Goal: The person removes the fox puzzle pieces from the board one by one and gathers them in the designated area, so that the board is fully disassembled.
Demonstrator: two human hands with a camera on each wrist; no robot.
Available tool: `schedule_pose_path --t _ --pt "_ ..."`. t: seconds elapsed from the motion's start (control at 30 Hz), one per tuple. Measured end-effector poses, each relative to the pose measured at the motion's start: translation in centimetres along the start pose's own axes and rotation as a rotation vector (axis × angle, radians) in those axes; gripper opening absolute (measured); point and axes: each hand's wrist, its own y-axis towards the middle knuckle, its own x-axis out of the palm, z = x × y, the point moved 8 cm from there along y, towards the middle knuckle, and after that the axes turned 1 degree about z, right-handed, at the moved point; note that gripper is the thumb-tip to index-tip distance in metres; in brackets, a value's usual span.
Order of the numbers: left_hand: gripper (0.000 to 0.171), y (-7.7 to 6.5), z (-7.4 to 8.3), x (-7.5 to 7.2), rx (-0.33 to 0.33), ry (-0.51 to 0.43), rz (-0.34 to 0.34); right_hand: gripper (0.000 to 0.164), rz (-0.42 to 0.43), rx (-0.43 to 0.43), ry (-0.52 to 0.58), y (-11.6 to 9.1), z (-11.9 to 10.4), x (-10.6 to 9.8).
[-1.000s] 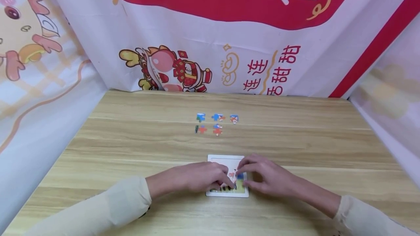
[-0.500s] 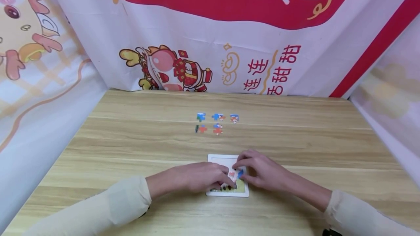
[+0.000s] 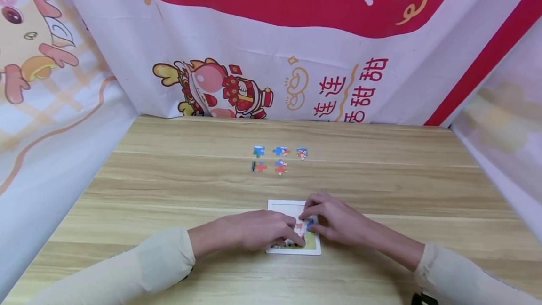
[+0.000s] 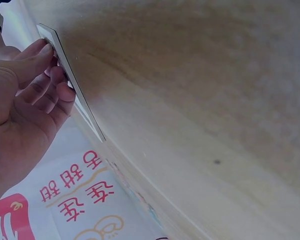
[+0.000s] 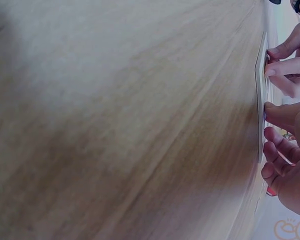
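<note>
A white-rimmed jigsaw tray (image 3: 296,251) lies on the table with part of a picture inside. My left hand (image 3: 266,229) rests over its left half, index finger extended onto the laid pieces. From the right, my right hand (image 3: 340,220) reaches over the rim, holding a blue puzzle piece (image 3: 311,223) between thumb and fingers at the tray's right side. In the left wrist view the tray (image 4: 70,75) appears edge-on beside my left hand (image 4: 27,95). Both hands hide much of the picture.
Several loose puzzle pieces stand in two rows beyond the tray, among them a fox-faced piece (image 3: 302,154) and a red-and-green piece (image 3: 259,167). A printed curtain (image 3: 292,74) closes off the back of the wooden table (image 3: 169,178).
My right hand has shifted slightly left and away over the tray, its thumb now at the blue piece. My left hand has stayed nearly still. The loose pieces have not moved.
</note>
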Motion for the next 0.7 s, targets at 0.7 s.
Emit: schedule_pose_path --t 0.7 --pt "0.039 0.14 -0.19 0.03 -0.014 -0.035 -0.011 0.021 -0.007 0.042 0.122 0.51 0.42 0.29"
